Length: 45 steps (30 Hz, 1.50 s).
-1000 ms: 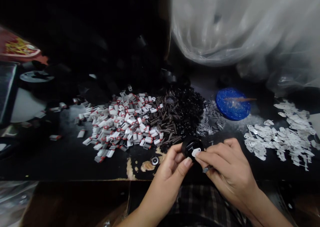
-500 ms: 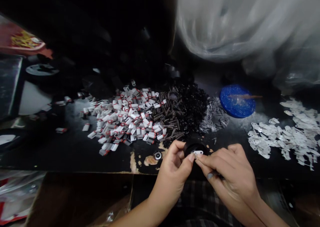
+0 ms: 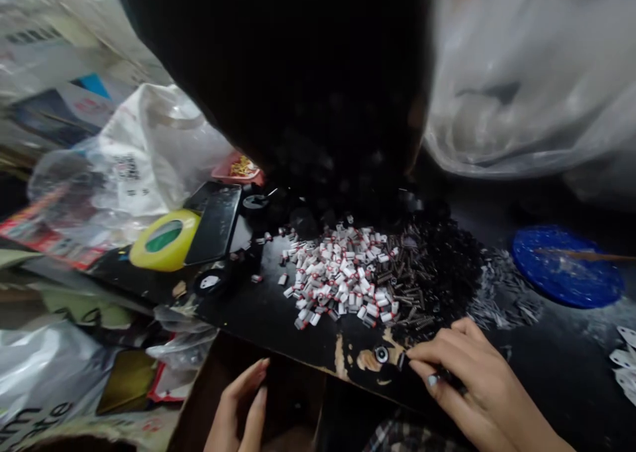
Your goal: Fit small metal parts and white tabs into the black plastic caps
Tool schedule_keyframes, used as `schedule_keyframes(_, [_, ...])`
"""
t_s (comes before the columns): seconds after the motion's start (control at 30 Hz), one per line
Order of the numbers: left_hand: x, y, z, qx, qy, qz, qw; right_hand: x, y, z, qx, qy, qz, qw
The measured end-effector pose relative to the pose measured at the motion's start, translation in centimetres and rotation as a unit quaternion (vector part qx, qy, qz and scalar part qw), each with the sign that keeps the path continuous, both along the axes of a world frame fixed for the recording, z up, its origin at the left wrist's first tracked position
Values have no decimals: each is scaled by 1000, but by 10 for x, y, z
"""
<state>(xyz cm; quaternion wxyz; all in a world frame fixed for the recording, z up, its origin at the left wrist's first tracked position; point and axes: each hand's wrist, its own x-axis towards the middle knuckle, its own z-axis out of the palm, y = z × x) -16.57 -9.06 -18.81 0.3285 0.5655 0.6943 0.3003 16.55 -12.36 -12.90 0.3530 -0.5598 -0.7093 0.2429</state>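
My left hand [image 3: 238, 405] is low at the table's front edge, over a dark space below. Its thumb and fingers are apart, with nothing seen between them. My right hand [image 3: 472, 379] is over the front of the table, thumb and forefinger pinched together. A slim dark tool with a silver tip [image 3: 434, 378] is tucked in its curled fingers. At the fingertips is a small dark piece [image 3: 401, 360]; whether it is pinched or only touched, I cannot tell. Just left of it lies a small round part with a pale ring [image 3: 381, 354].
White sleeves with red ends [image 3: 342, 273] are heaped mid-table, beside springs [image 3: 407, 286], black parts [image 3: 452, 260] and grey slivers [image 3: 504, 293]. A blue lid [image 3: 566, 266] lies right, white plates [image 3: 627, 356] at the far right. Yellow tape [image 3: 166, 240] and a phone-like slab [image 3: 213, 223] are left.
The view has swung left. My hands have parted: the left moved left and down, off the black round part with the white plate, which I no longer see in either hand.
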Motion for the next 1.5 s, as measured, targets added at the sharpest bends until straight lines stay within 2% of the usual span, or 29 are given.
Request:
schedule_keyframes(0.07, [29,38,21,122,52,-120,984,4,-1,-6,11,-21,10,1000])
schedule_keyframes(0.1, [46,63,31,187,90,-176,962,5,-2,-9,26,-27,8,999])
schedule_keyframes(0.13, [63,89,39,238,129,-206,940,5,-3,-12,42,-31,5,999])
schedule_keyframes(0.2, [91,139,49,261,143,-205,932,5,-5,-18,73,-37,3,997])
schedule_keyframes(0.27, [108,175,49,265,161,-204,929,4,-5,-23,94,-39,-1,995])
schedule_keyframes(0.37, [112,193,43,264,173,-200,927,3,-2,-27,107,-26,-17,994])
schedule_keyframes(0.43, [105,189,42,263,167,-192,931,3,0,-28,109,-14,-30,994])
schedule_keyframes(0.53, [96,168,49,274,143,-170,936,1,1,-24,91,9,-49,995])
schedule_keyframes(0.63, [102,128,57,302,115,-181,929,-3,1,-11,-11,51,-94,994])
schedule_keyframes(0.67, [108,111,57,314,100,-211,921,-5,1,-5,-68,72,-109,989])
schedule_keyframes(0.73, [121,74,53,333,42,-329,883,-7,4,6,-168,125,-117,971])
schedule_keyframes(0.8, [133,39,45,311,-35,-416,854,-8,7,15,-217,165,-114,955])
schedule_keyframes(0.83, [137,25,41,280,-79,-428,856,-8,9,18,-222,174,-113,953])
schedule_keyframes(0.9, [142,7,34,200,-187,-379,884,-8,11,21,-220,170,-119,953])
schedule_keyframes(1.0, [144,3,31,51,-320,-230,918,-10,13,23,-211,131,-113,962])
schedule_keyframes(1.07, [141,11,33,-51,-324,-186,926,-12,17,23,-206,86,-98,970])
schedule_keyframes(1.13, [137,20,35,-128,-307,-180,925,-15,24,23,-185,41,-77,979])
schedule_keyframes(1.23, [132,30,36,-170,-393,-98,898,-20,43,22,-124,-100,-57,986])
schedule_keyframes(1.3, [132,31,35,-180,-469,-31,864,-24,56,21,-95,-243,-52,964])
schedule_keyframes(1.37, [135,32,35,-183,-512,2,839,-28,66,21,-84,-344,-43,934])
schedule_keyframes(1.5, [142,34,36,-189,-541,21,819,-31,72,20,-63,-386,-32,920])
